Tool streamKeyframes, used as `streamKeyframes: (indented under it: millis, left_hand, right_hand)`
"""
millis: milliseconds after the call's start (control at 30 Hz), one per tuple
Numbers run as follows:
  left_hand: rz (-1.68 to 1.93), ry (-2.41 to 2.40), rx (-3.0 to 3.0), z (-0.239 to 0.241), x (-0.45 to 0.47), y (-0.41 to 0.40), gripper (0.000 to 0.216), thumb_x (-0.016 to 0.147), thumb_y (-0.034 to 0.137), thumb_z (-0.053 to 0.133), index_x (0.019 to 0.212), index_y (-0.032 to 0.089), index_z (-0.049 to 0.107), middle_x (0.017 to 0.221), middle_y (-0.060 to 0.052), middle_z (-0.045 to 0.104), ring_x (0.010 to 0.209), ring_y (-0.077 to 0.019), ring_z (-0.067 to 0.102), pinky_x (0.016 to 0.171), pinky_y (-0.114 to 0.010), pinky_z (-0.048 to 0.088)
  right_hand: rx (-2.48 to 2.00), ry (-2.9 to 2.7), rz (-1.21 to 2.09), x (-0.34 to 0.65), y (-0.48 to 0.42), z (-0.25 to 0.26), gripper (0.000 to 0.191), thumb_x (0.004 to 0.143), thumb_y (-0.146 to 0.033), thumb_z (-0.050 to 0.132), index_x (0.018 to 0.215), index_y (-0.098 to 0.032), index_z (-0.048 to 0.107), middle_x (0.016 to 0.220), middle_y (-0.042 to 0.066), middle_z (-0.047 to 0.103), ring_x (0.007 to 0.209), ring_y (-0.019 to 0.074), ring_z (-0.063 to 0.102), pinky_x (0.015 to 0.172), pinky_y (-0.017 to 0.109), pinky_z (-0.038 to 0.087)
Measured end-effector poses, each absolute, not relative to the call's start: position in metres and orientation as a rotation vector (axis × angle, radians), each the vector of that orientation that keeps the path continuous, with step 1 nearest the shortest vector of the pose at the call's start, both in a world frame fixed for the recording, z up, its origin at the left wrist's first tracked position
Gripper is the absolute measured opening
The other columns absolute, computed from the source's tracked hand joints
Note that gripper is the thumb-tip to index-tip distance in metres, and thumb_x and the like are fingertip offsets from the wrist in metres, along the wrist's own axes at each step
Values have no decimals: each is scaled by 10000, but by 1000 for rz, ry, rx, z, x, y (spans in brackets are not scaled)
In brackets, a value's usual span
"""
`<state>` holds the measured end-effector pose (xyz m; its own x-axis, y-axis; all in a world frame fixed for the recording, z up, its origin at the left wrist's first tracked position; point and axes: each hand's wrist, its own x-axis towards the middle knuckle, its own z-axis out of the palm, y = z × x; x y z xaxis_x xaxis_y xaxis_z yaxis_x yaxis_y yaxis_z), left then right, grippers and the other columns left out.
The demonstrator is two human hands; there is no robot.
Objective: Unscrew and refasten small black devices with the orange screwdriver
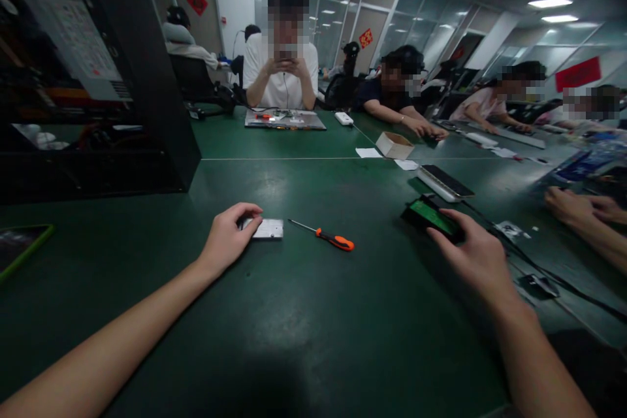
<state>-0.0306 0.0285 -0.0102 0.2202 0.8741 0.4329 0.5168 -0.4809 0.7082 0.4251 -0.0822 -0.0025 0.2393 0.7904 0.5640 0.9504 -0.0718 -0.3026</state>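
Note:
My left hand [234, 233] is closed on a flat silver metal block [269, 228], which looks like a small hard drive and lies on the green table. The fingers cover its left end. Just right of it, a screwdriver [334, 239] with an orange and black handle rests on the tabletop, its tip pointing toward the block. Over on the right, my right hand [473, 251] grips a black box with a green face [434, 217] between thumb and fingers. The box is tilted, and whether it touches the table I cannot tell.
An open computer case [161, 91] stands at the left, above a green-edged dark panel [24, 245]. A black-topped white device [445, 183], cables [543, 266] and small parts lie right. Another person's hands [582, 206] rest at the right edge. Across sits a person [281, 72] holding a phone.

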Motion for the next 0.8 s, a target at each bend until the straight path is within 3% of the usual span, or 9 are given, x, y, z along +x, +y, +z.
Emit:
streamKeyframes:
  millis: [133, 233, 400, 667, 800]
  left_hand:
    - [1189, 1214, 2151, -11, -31, 29, 156, 905, 277, 618, 993, 183, 706, 974, -64, 733, 899, -233, 685, 862, -380, 534]
    - [1201, 1188, 2169, -10, -30, 29, 144, 908, 258, 610, 989, 183, 701, 977, -65, 728, 909, -234, 684, 867, -385, 534]
    - [1186, 1161, 2209, -8, -31, 30, 143, 903, 244, 592, 979, 186, 699, 971, -61, 725, 897, -233, 688, 838, -379, 540]
    - [1108, 1055, 2322, -5, -29, 29, 161, 861, 164, 555, 940, 185, 693, 971, -57, 705, 886, -218, 672, 787, -349, 517]
    - [1087, 973, 2328, -3, -27, 26, 213, 850, 116, 527, 974, 181, 688, 1018, -68, 696, 953, -219, 667, 852, -361, 517]
  right_hand:
    - [-2268, -1275, -251, 473, -117, -26, 676, 828, -644, 534, 1285, -159, 649, 1125, 263, 704, 1007, 425, 677, 777, 521, 511]
    - [-2388, -1091, -208, 485, -128, -35, 717, 792, -632, 539, 1323, -157, 629, 1170, 269, 693, 1034, 438, 667, 798, 531, 506]
    - [-2372, -1050, -275, 490, -124, -42, 737, 741, -618, 502, 1275, -133, 648, 1149, 222, 708, 1022, 420, 668, 853, 545, 519]
    - [-2385, -1104, -416, 500, -128, -45, 684, 761, -522, 518, 1268, -89, 673, 1068, 270, 704, 917, 443, 661, 739, 548, 507]
    - [-2319, -1140, -577, 490, -129, -39, 607, 780, -486, 532, 1230, -112, 695, 1137, 286, 660, 1025, 491, 613, 771, 625, 483]
